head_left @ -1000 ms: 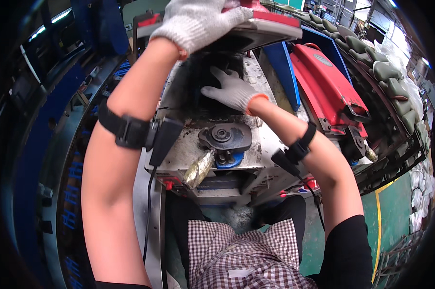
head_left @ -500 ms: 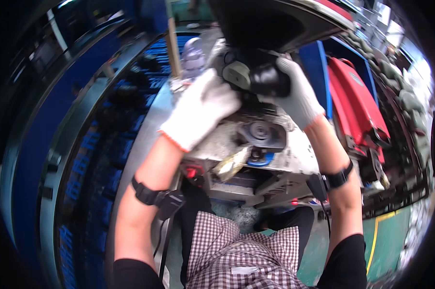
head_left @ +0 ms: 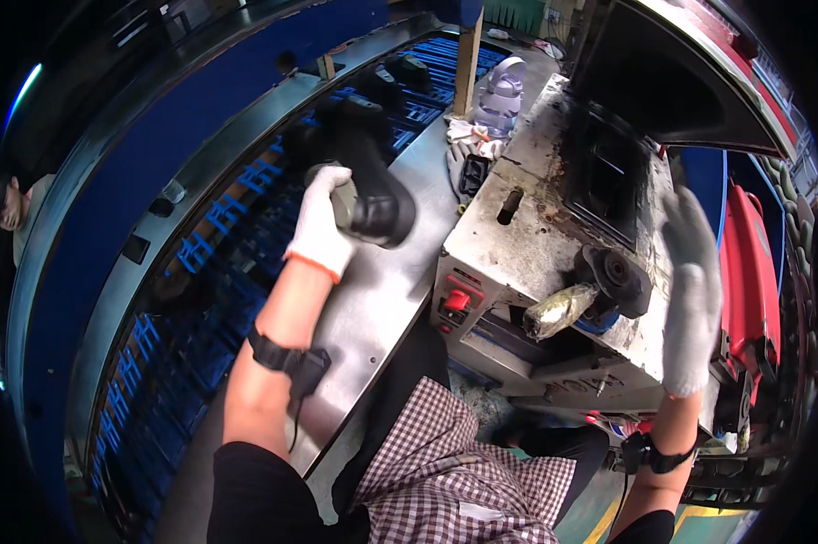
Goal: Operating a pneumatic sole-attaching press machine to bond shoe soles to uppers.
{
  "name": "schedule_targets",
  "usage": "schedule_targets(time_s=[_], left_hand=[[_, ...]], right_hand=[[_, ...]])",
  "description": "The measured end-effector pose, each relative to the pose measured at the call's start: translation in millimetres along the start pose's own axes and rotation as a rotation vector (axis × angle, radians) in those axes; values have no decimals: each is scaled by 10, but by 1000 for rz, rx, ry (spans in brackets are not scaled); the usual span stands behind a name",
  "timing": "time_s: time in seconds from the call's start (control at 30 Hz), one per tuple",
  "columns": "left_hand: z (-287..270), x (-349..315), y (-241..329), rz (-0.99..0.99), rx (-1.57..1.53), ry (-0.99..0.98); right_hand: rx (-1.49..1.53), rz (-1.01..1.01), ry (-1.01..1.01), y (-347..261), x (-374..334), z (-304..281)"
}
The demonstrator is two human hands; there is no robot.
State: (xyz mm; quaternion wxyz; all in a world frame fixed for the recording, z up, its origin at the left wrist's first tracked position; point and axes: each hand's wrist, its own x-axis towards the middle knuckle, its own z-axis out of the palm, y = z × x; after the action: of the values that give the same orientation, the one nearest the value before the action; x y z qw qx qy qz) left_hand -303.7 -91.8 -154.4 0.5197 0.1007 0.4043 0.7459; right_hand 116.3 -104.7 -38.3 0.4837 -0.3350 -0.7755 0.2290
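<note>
A black boot with a greenish-grey sole is in my left hand, which wears a white glove with an orange cuff. My fingers wrap round the sole side, and the boot is tilted over the steel ledge and the edge of the blue-slatted conveyor. On the right, my right hand, also gloved, is raised beside the grimy machine. Its fingers are stretched out, somewhat blurred, with nothing in them. Nearest to it is a dark round-topped fitting on the machine's front corner.
A wrapped yellowish bundle lies by the fitting. Above the machine's dark recess stands a raised black lid. A purple bottle, gloves and a wooden post are behind. More boots sit on the conveyor. A red case is at right.
The boot has moved left from over the machine to the conveyor side, in my left hand. My right hand has let go of it and moved right. My view has turned left.
</note>
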Motion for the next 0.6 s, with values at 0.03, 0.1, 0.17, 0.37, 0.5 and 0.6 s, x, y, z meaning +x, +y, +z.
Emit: schedule_targets(time_s=[0.03, 0.1, 0.17, 0.37, 0.5, 0.6], left_hand=[[-158, 226, 40, -25, 58, 120], [-415, 776, 125, -20, 227, 345], [-714, 1220, 159, 175, 347, 480], [-1288, 1909, 288, 418, 592, 673], [-1575, 1589, 511, 429, 491, 525], [-1848, 957, 659, 782, 740, 733]], right_hand=[[3, -2, -3, 56, -59, -84], [13, 76, 240, 148, -170, -238], [7, 74, 302, 230, -226, -339], [40, 122, 307, 373, -319, -338], [107, 143, 304, 482, -392, -251], [91, 167, 300, 535, -440, -254]])
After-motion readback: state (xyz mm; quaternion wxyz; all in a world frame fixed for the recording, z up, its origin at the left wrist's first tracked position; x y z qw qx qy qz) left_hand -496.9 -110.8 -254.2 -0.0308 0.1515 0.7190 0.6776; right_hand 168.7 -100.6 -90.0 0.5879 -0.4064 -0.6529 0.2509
